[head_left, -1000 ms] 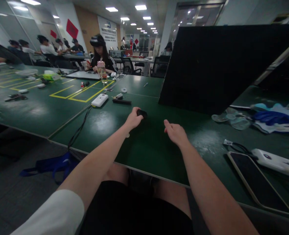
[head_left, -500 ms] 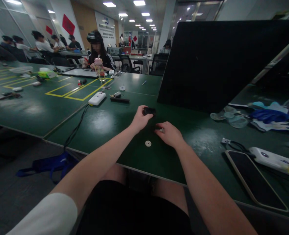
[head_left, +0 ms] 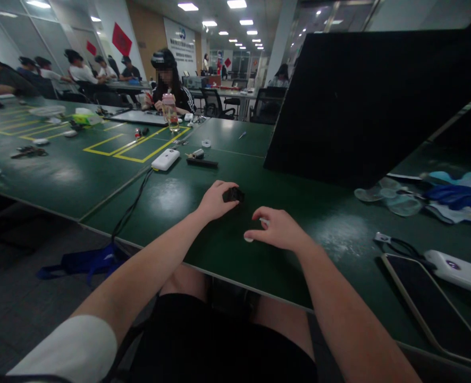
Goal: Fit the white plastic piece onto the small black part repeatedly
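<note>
My left hand (head_left: 216,201) is closed around a small black part (head_left: 234,195), held just over the green table; its exact kind is unclear. To the right, my right hand (head_left: 281,230) hovers low with thumb and forefinger spread apart. A small pale piece (head_left: 264,221) shows among its curled fingers, too little of it visible to name. Under the thumb tip lies a white disc (head_left: 249,239), mostly covered by the thumb.
A large black panel (head_left: 363,106) leans at the back right. On the right lie a phone (head_left: 430,303), a white power bank (head_left: 459,268) and gloves (head_left: 459,194). Farther left are another power bank (head_left: 166,159), a black bar (head_left: 202,163) and a bottle (head_left: 170,113). A person sits across.
My left hand has moved left and slightly nearer with the black part. My right thumb has opened away from the forefinger and come down over the white disc. The view has shifted slightly.
</note>
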The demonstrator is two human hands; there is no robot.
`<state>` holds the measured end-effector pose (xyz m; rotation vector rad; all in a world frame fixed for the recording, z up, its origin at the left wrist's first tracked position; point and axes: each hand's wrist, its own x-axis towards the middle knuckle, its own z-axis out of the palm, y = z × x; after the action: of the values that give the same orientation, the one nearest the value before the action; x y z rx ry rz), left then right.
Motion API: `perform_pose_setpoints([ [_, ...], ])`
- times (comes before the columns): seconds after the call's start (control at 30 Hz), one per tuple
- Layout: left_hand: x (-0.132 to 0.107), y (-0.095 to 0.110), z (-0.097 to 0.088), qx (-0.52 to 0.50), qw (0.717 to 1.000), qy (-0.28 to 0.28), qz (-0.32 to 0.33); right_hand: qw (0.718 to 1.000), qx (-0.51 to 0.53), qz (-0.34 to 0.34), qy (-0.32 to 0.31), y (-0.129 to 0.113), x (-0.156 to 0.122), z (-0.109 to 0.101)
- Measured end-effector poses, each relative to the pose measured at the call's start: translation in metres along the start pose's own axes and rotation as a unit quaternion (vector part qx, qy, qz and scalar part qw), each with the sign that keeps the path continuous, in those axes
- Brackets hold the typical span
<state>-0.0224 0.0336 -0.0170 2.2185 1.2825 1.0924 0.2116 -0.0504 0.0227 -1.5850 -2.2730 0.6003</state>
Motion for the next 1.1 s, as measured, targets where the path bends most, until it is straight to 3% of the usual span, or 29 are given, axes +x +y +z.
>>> perform_pose_setpoints([
  [0.1,-0.003,0.001,0.000,0.015,1.000,-0.009,-0.008,0.998,-0.020,-0.001,-0.061,-0.004,0.002,0.005],
  [0.23,-0.007,0.004,0.000,0.022,0.998,-0.064,-0.015,0.998,-0.021,0.025,-0.056,0.002,0.005,0.006],
  [0.37,-0.010,0.009,0.000,0.035,0.996,-0.079,-0.033,0.999,-0.023,0.041,-0.003,0.016,0.007,0.000],
  [0.5,-0.012,0.014,0.001,0.036,0.994,-0.096,-0.025,0.994,0.005,0.041,0.100,0.019,0.007,-0.004],
  [0.63,-0.014,0.019,0.001,0.024,0.992,-0.127,0.002,0.983,0.040,-0.026,0.179,0.009,0.006,0.000],
  [0.73,-0.015,0.022,0.001,0.009,0.989,-0.144,0.022,0.979,0.036,-0.091,0.176,0.003,0.009,0.006],
  [1.1,-0.014,0.023,0.002,-0.010,0.987,-0.153,0.044,0.980,-0.023,-0.125,0.151,0.003,0.015,0.021],
])
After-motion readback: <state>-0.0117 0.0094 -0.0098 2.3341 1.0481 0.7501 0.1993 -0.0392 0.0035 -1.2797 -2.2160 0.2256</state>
